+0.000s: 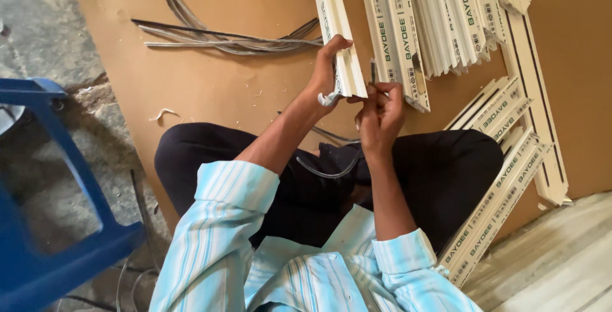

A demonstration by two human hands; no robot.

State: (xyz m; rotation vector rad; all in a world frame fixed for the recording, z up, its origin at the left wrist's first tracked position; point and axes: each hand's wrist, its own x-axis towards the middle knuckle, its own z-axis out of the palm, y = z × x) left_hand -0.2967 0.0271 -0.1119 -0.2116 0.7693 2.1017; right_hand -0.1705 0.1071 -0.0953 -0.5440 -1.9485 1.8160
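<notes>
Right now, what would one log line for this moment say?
left hand: grips white profile strip | right hand: pinches grey gasket strip at its end | surface: brown board

We see the board [210,89] lying on the floor [44,44], with loose strips [223,38] on it at upper left, stacked profiles [440,19] at upper right, more profiles [503,178] at right, and a stool [44,235] at lower left.

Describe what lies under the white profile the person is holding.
Under the white profile lies a brown board, with grey strips beside it. The left hand grips the profile's end; the right hand pinches something small there. The board beneath the profile itself is covered.
</notes>
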